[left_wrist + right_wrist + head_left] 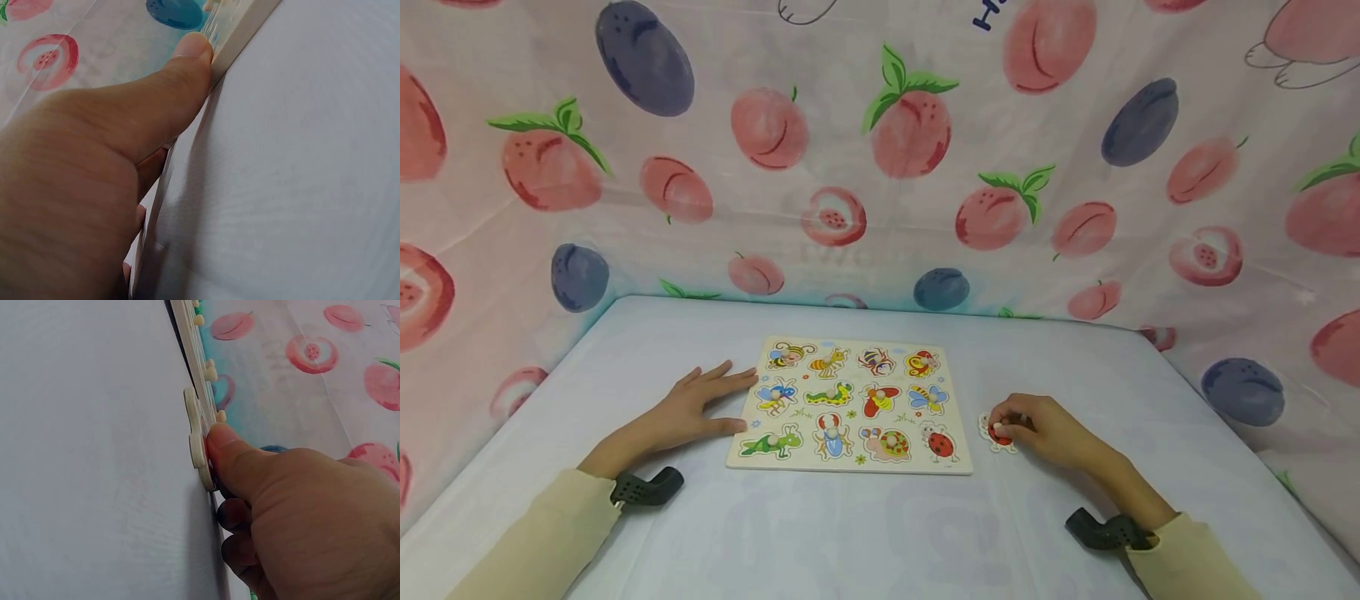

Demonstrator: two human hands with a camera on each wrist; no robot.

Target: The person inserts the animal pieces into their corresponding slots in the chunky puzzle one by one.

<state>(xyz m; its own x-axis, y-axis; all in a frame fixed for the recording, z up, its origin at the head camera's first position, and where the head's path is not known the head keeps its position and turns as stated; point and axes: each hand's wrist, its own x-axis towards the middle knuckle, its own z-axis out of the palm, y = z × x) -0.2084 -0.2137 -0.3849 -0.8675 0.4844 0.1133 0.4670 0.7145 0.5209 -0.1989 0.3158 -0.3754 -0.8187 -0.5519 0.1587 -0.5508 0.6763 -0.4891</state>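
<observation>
A wooden peg puzzle board [850, 467] with colourful insects lies flat on the table. My left hand [692, 408] is at its left edge, fingers spread and fairly straight; in the left wrist view the thumb [181, 69] touches the board's edge. Just right of the board, my right hand [1048, 429] pinches a ladybug puzzle piece [1002, 447] by its knob between thumb and finger. Seen edge-on in the right wrist view, the piece [196, 450] is tilted, and its printed face is mostly hidden. A ladybug picture [940, 443] without a knob fills the board's lower right corner.
A white cloth [850, 542] covers the table. Behind it hangs a curtain [850, 192] printed with peaches and dark fruits. Small knobs [211, 374] stick up from the board's other pieces. Each wrist wears a black device [647, 487].
</observation>
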